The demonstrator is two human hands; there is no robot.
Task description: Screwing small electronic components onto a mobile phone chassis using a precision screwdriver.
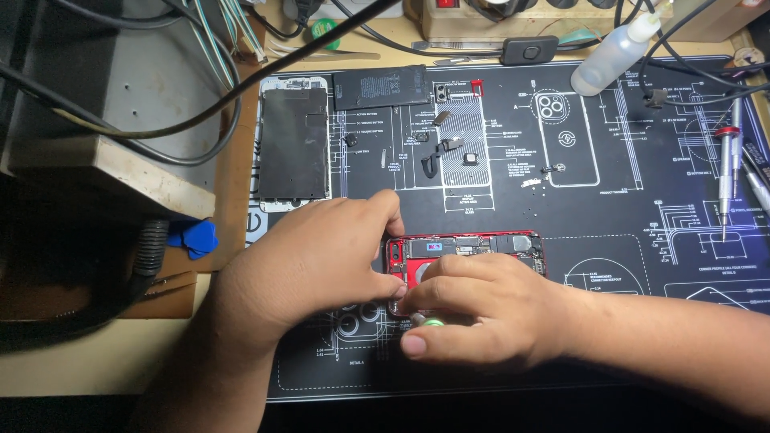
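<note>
Mat (609, 240), black with white line drawings, fills most of the frame from the centre to the right edge, lying on a pale wooden bench (96, 361). A dark grey box (120, 72) with cables (200, 104) draped over it takes the upper left.

The two hands meet at the lower centre. The left hand (313, 265) comes in from the lower left and lies over the left end of the phone (473, 250), thumb pressed to its near edge. The right hand (473, 309) reaches in from the right edge, fingers curled and pinched on a small green-tipped tool (429, 321) held at the phone's lower left corner; only the tool's end shows under the fingers. The hands touch each other there.

The phone is an opened red shell, lying flat just below the middle of the frame, its boards and shields bare along the top.

At upper left of the mat lies a screen (293, 144), face down, and beside it a black battery (382, 87). A clear bottle (613, 52) lies tilted at upper right. Screwdrivers (727, 160) lie at the right edge. Blue picks (195, 238) sit just left of the mat. Small loose parts (449, 148) are scattered above the phone, well apart from the hands.
</note>
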